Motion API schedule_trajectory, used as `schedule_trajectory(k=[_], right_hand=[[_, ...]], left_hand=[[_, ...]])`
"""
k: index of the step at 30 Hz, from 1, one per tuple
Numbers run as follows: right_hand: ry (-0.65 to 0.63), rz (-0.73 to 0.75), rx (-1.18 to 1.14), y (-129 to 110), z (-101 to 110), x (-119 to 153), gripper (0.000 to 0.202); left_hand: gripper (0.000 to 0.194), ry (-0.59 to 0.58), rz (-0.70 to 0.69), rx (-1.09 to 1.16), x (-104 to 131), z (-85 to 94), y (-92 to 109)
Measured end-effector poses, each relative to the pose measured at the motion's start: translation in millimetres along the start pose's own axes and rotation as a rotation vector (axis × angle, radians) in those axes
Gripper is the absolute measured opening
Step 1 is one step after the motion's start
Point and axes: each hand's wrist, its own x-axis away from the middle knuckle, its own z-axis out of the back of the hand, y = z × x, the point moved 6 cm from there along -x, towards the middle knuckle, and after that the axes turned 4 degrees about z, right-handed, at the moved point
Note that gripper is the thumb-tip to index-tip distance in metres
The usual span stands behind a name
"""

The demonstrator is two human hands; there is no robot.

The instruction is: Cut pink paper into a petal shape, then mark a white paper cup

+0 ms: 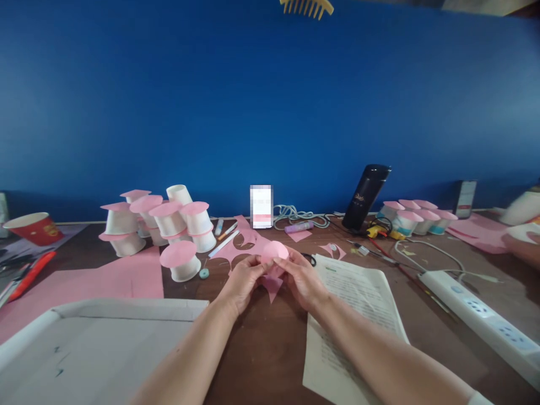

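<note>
Between my two hands, just above the table, is a round pink paper disc (pixel 275 251). My left hand (pixel 245 279) pinches its left side with thumb and fingers. On its right side my right hand (pixel 304 279) grips it the same way, thumb on the near face. Cut-out pink paper scraps (pixel 230 250) lie behind and below the hands. To the left stand several upturned white paper cups (pixel 185 270), some stacked, with pink discs on their bases.
A box lid (pixel 126 354) and pink sheet (pixel 105 281) lie left, near a red cup (pixel 36 229). Right are printed pages (pixel 358 281), a power strip (pixel 476 315), a tilted black flask (pixel 366 194) and more pink-topped cups (pixel 426 222). Another person's hand (pixel 523 247) shows at far right.
</note>
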Motion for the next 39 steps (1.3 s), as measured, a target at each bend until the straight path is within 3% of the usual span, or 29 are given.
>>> schedule_trajectory(k=[8, 15, 19, 24, 27, 35, 39], right_hand=[[0.074, -0.012, 0.066, 2, 8, -3, 0.049], [0.032, -0.007, 0.122, 1, 8, -5, 0.047], [0.144, 0.02, 0.162, 0, 20, -4, 0.062], [0.324, 0.106, 0.202, -8, 38, -6, 0.056], [0.394, 0.087, 0.215, -10, 46, -9, 0.046], [0.354, 0.049, 0.257, -5, 46, -11, 0.03], [0.336, 0.04, 0.275, -3, 43, -11, 0.029]], left_hand=[[0.031, 0.029, -0.066, -0.148, -1, 6.1, 4], [0.024, 0.066, -0.085, -0.217, -1, 7.5, 8], [0.027, 0.056, -0.1, -0.187, -5, 16.1, 14], [0.032, 0.302, -0.228, -0.027, -5, 50.2, 38], [0.034, 0.379, -0.284, 0.019, -4, 60.9, 45], [0.042, 0.475, -0.272, -0.087, -12, 77.4, 38], [0.05, 0.632, -0.267, -0.328, -7, 86.3, 44]])
